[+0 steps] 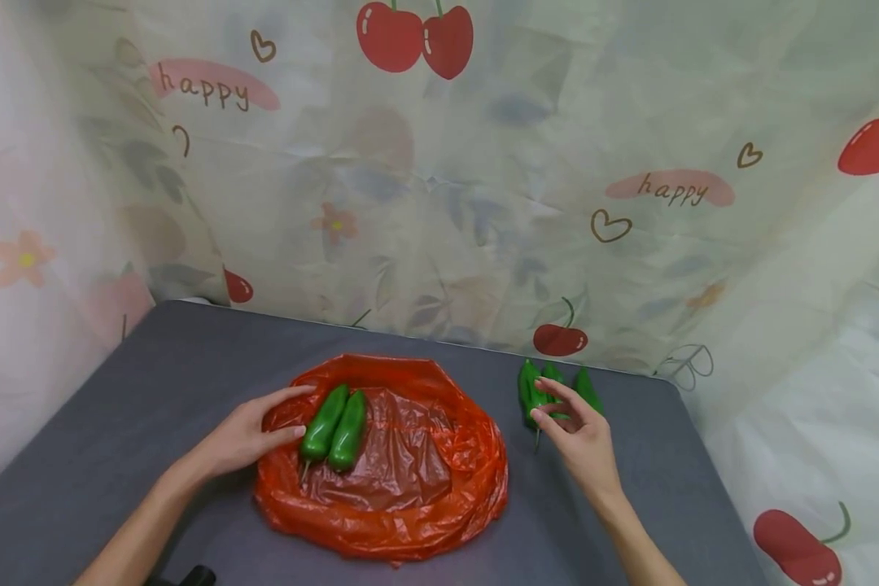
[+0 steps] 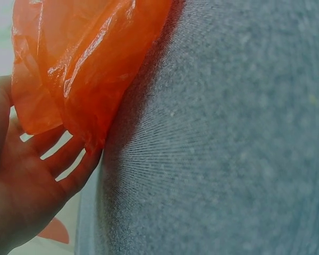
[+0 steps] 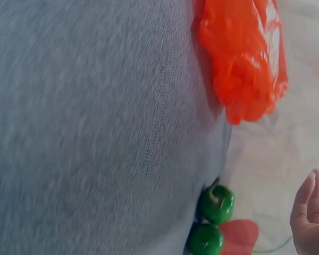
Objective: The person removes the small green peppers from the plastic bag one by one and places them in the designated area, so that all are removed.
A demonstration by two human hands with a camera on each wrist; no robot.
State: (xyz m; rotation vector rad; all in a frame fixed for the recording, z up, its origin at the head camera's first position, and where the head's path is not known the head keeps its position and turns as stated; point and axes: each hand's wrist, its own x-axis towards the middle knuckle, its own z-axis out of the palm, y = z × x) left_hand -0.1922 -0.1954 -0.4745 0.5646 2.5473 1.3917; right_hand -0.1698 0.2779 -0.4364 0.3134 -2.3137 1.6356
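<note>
A red plastic bag [image 1: 476, 505] lies spread on the table with its rim rolled outward. Two green peppers [image 1: 347, 431] rest side by side inside it, at the left. My left hand [image 1: 245, 435] touches the bag's left rim; in the left wrist view its fingers are spread fairly straight against the orange-looking plastic, their tips partly hidden. Right of the bag, my right hand [image 1: 579, 439] hovers near more green peppers [image 1: 529, 391], thumb and forefinger apart, holding nothing. In the right wrist view, a gap separates those fingers [image 3: 307, 199] from the peppers [image 3: 217, 204].
The dark grey table [image 1: 212, 350] runs back to a patterned cloth curtain [image 1: 439, 203] with cherries and writing on it. Similar cloth hangs at both sides. A small black object [image 1: 199, 576] shows at the bottom edge, near the left forearm.
</note>
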